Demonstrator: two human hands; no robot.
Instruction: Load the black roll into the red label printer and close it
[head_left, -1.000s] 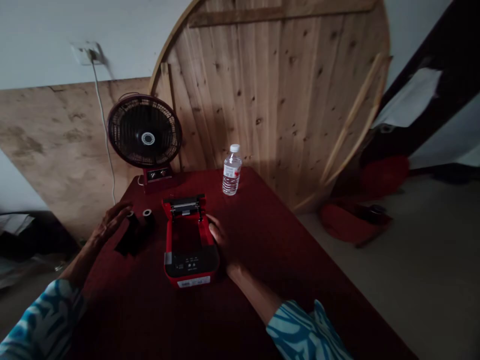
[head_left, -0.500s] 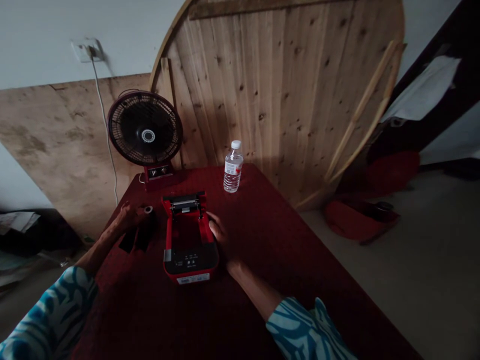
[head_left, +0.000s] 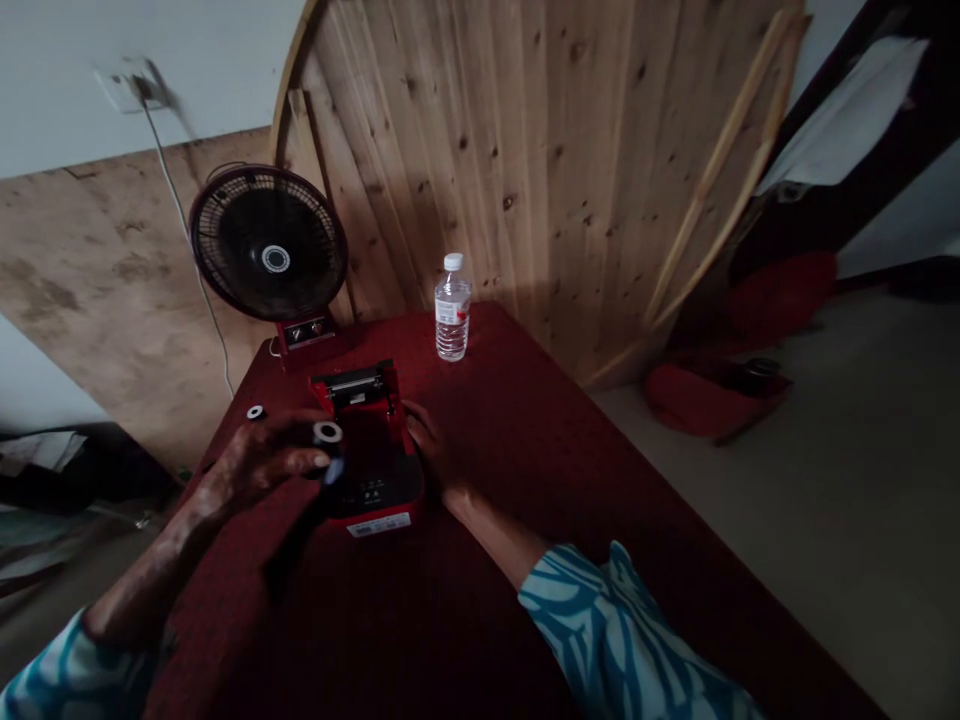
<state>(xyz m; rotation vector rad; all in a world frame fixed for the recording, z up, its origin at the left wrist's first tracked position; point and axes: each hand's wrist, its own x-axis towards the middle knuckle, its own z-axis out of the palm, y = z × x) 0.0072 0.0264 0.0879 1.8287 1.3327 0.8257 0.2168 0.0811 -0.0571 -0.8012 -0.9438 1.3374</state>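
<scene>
A red and black label printer (head_left: 379, 490) lies on the table with its lid raised at the back, its inner bay showing. My left hand (head_left: 266, 460) pinches a black ribbon roll (head_left: 328, 433) with a pale core, held above the printer's left side. From this roll a loose dark strip (head_left: 289, 545) trails down to the lower left. Against the printer's right side, my right hand (head_left: 435, 450) grips its edge, thumb and fingers partly hidden. Behind my left hand is a second small roll (head_left: 255, 412), mostly covered, only its white end showing.
Beyond the printer stands a water bottle (head_left: 452, 310). A fan (head_left: 270, 250) is at the table's back left, near a cord (head_left: 180, 215) running down from a wall socket. A large wooden board (head_left: 480, 150) leans behind the dark red table (head_left: 540, 430). Red chairs (head_left: 697, 400) are at right.
My left hand has lifted a black ribbon roll and moved it right, over the printer's left side. My right hand stays at the printer. The view has shifted slightly.
</scene>
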